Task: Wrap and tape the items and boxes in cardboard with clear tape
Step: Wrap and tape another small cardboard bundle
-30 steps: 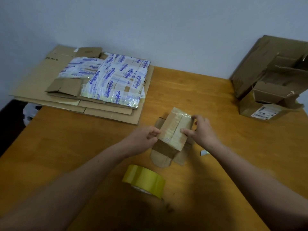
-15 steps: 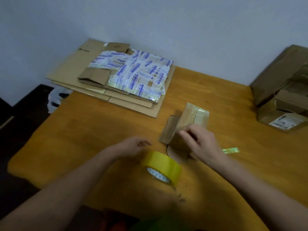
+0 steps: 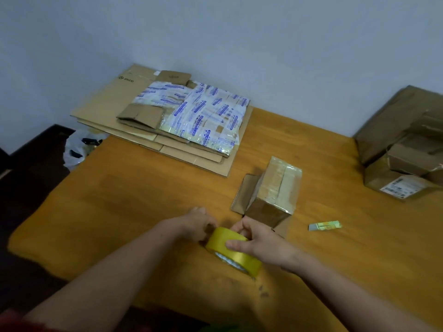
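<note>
Right hand (image 3: 261, 245) grips the tape roll (image 3: 221, 244). Left hand (image 3: 199, 225) curls at its rim, grasp indeterminate. Taped box (image 3: 275, 188) lies just beyond.

A smooth, glossy plastic sheen is shown by the yellow-tinted roll of tape (image 3: 244, 257). The same shine is seen in the clear strips laid over the small brown cardboard box (image 3: 275, 188), whose bare faces are matt. The orange-brown wooden table top (image 3: 143, 200) is finished smooth with a faint lustre, while the stack of flattened brown cardboard sheets (image 3: 103, 109) is dull and partly covered by a crinkled, shiny plastic film printed in blue (image 3: 203, 116).
</note>
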